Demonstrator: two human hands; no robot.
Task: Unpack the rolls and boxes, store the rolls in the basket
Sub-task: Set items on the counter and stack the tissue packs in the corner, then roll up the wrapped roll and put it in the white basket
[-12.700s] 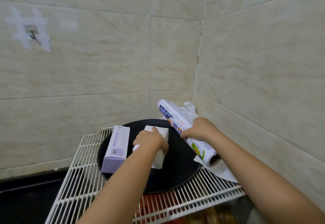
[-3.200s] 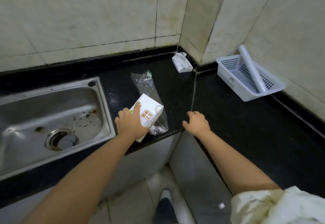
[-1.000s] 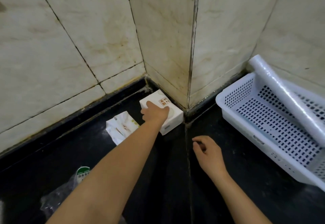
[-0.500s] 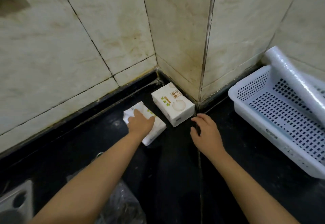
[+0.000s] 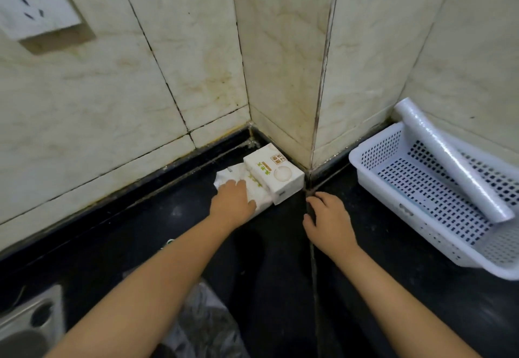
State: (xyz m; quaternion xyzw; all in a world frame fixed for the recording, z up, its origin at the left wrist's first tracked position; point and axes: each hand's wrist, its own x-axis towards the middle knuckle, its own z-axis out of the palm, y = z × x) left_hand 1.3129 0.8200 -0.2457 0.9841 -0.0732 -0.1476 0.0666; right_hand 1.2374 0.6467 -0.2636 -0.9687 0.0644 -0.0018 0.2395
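White soft pack [image 5: 254, 189] lay under our flat, ungripping left hand [image 5: 234, 203], touching the box [image 5: 273, 173] beside it; our right hand [image 5: 327, 217] rested loosely curled, empty.

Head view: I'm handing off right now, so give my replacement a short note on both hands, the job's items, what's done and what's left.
Left hand: flat on the soft tissue pack, pressing it against the white box in the wall corner; no closed grasp.
Right hand: empty, fingers loosely curled, resting on the black counter.
One roll lies slanted in the white basket, its upper end propped on the far rim.
An empty clear wrapper lies near the front edge.
Done: that roll is stored, box and pack are unwrapped.
Left: any further rolls are out of view; clear the wrapper.
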